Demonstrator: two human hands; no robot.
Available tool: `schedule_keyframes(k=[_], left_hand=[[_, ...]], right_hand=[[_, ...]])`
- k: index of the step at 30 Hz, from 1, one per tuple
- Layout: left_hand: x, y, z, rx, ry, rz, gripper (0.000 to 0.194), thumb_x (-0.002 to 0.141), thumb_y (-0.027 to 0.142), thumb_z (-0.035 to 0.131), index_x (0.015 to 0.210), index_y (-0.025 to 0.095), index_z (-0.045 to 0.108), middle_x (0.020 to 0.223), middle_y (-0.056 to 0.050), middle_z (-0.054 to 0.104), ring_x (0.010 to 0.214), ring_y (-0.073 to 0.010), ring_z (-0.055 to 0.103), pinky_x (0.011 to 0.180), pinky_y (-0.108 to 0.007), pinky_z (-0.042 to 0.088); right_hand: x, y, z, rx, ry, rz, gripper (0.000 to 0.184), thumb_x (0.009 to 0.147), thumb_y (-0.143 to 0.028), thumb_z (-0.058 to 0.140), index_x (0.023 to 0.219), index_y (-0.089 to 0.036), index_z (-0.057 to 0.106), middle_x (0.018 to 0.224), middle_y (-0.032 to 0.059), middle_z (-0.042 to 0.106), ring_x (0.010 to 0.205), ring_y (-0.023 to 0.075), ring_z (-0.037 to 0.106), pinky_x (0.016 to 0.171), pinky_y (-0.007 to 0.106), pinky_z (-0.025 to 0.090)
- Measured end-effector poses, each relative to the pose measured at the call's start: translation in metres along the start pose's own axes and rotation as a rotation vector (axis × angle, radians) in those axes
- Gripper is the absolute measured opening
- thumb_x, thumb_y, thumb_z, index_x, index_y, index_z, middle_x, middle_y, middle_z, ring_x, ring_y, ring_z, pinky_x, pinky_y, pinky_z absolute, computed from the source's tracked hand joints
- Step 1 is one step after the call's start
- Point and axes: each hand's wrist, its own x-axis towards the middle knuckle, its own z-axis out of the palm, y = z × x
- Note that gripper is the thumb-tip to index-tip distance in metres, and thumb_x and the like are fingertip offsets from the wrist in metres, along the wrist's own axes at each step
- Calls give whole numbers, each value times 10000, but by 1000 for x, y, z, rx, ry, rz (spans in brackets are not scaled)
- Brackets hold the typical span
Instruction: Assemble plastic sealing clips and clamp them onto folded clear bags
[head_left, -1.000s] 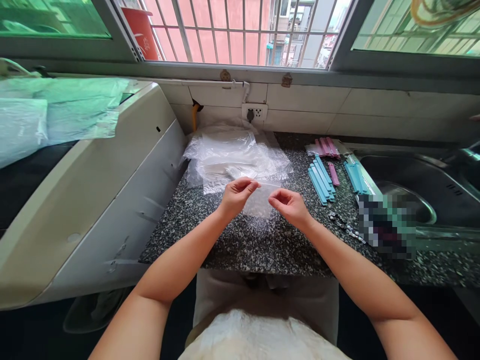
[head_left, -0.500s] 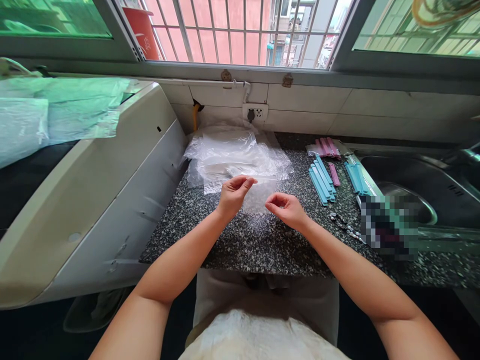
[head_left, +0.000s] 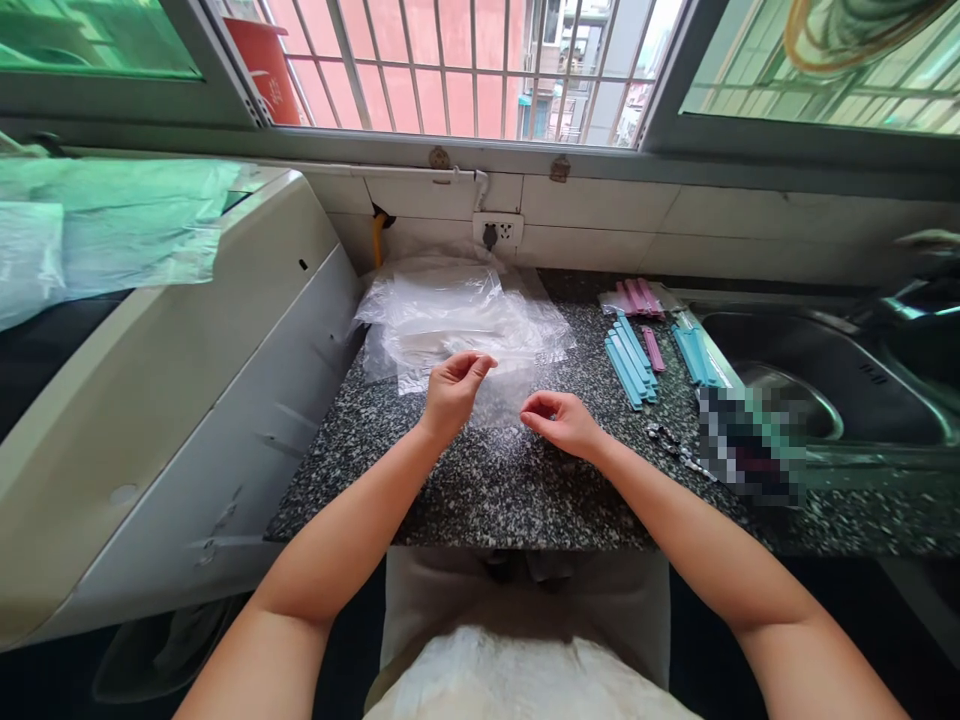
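**Two bare hands, one small bag**

In the head view, the left hand (head_left: 452, 388) has thumb and forefinger clamped near the upper edge of a small clear plastic bag (head_left: 502, 398), over the speckled black-and-white granite desk (head_left: 487, 505). The right hand (head_left: 564, 420) curls by the bag's right side — whether its grip pinches the plastic, I can't tell. The step looks like working the bag's upper edge; the next move, I'd judge, calls for light fingertips on both sides.

Counting: one heap of flat clear plastic bags (head_left: 442, 300), too layered to number. To the right — one loose pink plastic strip (head_left: 653, 348), about four bunched pink strips (head_left: 640, 296), at least five light-blue plastic strips (head_left: 626, 365) together, and roughly three in a second light-blue bundle (head_left: 694, 355).
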Motion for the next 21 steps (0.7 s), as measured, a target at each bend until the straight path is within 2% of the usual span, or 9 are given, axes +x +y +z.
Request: schedule_keyframes(k=[4,7,9,12,14,17,21], left_hand=[[0,3,-3,36,-3,7,320,689,493,648,664,174,641,627,-13,634,565,-104,509,574,-250,433],[-2,6,-3,39,-16,17,312,699,484,638,653,176,635,614,-10,622,576,-109,517,578,-249,432],[-3,8,-3,37,-27,23,295,709,465,635,652,176,635,603,-5,613,578,-109,517,575,-245,430],[-3,10,-4,25,-41,34,273,714,439,640,649,174,638,595,-1,609,570,-104,514,566,-238,427],[-3,10,-4,18,-46,34,268,710,432,646,642,173,638,591,0,611,565,-103,514,561,-236,428],[-3,10,-3,24,-59,27,267,706,429,647,638,171,636,595,-3,618,573,-108,523,565,-238,434],[-2,7,-3,40,-83,32,260,713,418,637,640,169,627,596,-5,614,572,-109,521,565,-240,432]], right_hand=[[8,-3,-16,-96,62,-9,193,742,-344,587,693,-162,628,618,7,621,545,100,501,537,235,406],[22,-7,-45,-280,168,16,192,757,-333,570,701,-165,643,667,31,652,605,130,556,572,252,423],[32,-8,-70,-499,272,76,181,774,-307,556,724,-166,658,718,54,676,659,157,593,615,270,435],[42,0,-108,-921,398,284,193,801,-266,533,828,-156,689,877,118,702,832,233,637,722,320,446],[45,10,-129,-1069,419,474,231,824,-242,507,913,-134,690,985,165,688,924,270,636,752,337,450],[47,28,-152,-1120,442,691,285,843,-246,494,1008,-92,669,1056,219,658,998,306,620,775,364,455],[49,47,-168,-1061,493,797,396,840,-342,521,1012,-11,653,1023,295,637,973,362,614,753,428,461]])
